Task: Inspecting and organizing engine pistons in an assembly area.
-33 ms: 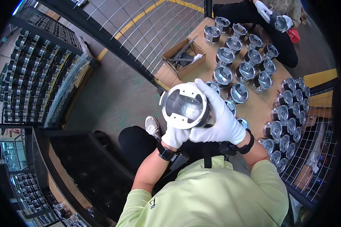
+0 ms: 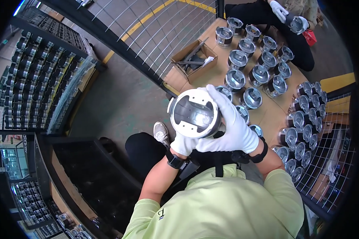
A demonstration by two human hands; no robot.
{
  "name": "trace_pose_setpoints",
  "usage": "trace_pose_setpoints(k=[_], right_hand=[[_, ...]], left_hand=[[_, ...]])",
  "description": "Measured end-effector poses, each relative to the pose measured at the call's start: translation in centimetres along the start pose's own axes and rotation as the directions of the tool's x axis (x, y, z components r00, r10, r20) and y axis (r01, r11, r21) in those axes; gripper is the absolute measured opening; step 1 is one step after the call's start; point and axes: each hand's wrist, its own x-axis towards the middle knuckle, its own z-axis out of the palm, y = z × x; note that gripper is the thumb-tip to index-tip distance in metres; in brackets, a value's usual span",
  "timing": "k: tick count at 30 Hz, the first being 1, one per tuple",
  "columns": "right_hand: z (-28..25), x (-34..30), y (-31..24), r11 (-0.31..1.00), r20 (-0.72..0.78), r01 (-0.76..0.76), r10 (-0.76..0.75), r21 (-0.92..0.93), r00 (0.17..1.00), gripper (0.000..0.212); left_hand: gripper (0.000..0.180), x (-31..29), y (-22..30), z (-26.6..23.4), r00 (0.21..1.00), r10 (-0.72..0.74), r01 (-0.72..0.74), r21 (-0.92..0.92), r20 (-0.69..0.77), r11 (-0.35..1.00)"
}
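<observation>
A silver engine piston (image 2: 186, 130) is held up between my hands, its hollow underside turned toward me. My right hand (image 2: 232, 123), in a white glove, wraps the piston's right side, with its fingers reaching along the far edge. From below, my left hand (image 2: 183, 144), also gloved in white, supports the piston; most of its fingers are hidden behind it. Beyond my hands, several similar pistons (image 2: 235, 80) with dark side bands stand on a brown cardboard-covered surface (image 2: 267, 110).
Tightly grouped pistons (image 2: 295, 119) line the right side beside wire mesh. An open cardboard box (image 2: 202, 71) holds dark tools. Across from me, a co-worker's gloved hands (image 2: 280, 12) hold another piston (image 2: 296, 25). A rack (image 2: 36, 85) full of pistons stands left.
</observation>
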Motion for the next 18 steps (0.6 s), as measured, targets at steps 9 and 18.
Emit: trace_pose_setpoints(k=[9,18], right_hand=[[-0.7,-1.1,0.6,0.986,0.012,0.120,-0.119,-0.114,0.993,0.129],[-3.1,-1.2,-1.8,0.883,0.106,0.027,0.026,-0.469,0.994,0.119]], left_hand=[[0.052,0.5,1.2,1.8,0.927,-0.227,0.258,-0.068,0.297,0.964],[0.052,0.3,-0.3,2.1,0.988,0.083,-0.008,0.498,-0.128,0.867]])
